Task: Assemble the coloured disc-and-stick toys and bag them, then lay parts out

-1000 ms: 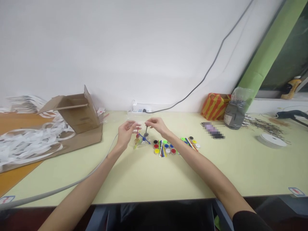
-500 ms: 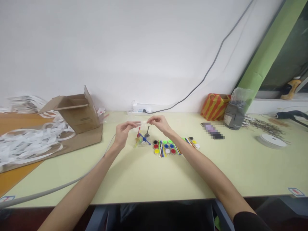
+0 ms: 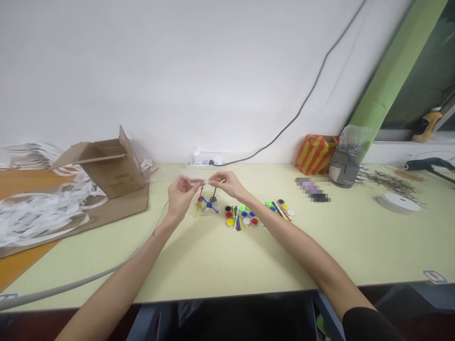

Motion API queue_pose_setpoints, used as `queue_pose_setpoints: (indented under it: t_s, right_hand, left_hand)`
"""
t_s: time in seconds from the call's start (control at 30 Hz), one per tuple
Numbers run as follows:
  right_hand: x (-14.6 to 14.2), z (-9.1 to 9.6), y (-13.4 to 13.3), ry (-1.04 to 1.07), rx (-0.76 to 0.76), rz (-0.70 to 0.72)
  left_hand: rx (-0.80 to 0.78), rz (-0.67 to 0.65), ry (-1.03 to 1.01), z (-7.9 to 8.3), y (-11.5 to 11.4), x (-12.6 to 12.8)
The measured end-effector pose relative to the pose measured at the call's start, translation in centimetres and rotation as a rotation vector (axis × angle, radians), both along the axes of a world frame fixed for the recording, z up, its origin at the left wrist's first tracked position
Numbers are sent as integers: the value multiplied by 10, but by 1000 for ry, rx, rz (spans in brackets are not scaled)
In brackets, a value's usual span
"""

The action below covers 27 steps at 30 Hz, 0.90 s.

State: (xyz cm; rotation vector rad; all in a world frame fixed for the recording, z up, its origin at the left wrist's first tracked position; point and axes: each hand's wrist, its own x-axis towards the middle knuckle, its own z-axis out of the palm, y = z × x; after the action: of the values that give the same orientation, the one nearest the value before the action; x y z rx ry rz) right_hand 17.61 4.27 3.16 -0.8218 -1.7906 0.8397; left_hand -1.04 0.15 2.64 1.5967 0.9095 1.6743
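Observation:
Both hands are raised over the middle of the pale yellow table (image 3: 213,255). My left hand (image 3: 181,194) and my right hand (image 3: 224,183) each pinch an end of a small pale stick-like piece (image 3: 205,181) held between them; it is too small to name. Just below the hands stands a small build of coloured sticks and discs (image 3: 208,203), with blue, red and black sticks poking up. To its right lies a cluster of coloured round discs and loose sticks (image 3: 243,217), and a second smaller group (image 3: 280,208) lies further right.
An open cardboard box (image 3: 106,163) and white strips (image 3: 39,213) lie at the left. A power strip (image 3: 204,162) sits by the wall. At the right are a striped bag (image 3: 316,154), a grey bag (image 3: 344,163), a phone (image 3: 313,189) and a tape roll (image 3: 398,201). A grey cable (image 3: 88,277) crosses the table's front left.
Both hands lifted off the small build and now hold a small pale piece between them, fingertips close together. The view shifted slightly.

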Motion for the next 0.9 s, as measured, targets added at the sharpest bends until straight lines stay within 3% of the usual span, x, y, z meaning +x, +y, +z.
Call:
queue_pose_setpoints:
  t_s: [0.17, 0.47, 0.7, 0.9]
  right_hand:
    - [-3, -2, -1, -10, 41, 28]
    - [-7, 2, -8, 23, 0, 64]
    - [2, 15, -2, 25, 75, -54]
    - [52, 15, 25, 349, -41, -300]
  left_hand:
    - [-47, -40, -30, -1, 2, -2]
    - [-52, 33, 16, -9, 11, -5]
    - [12, 67, 32, -1, 6, -6]
    - [-20, 110, 23, -7, 15, -13]
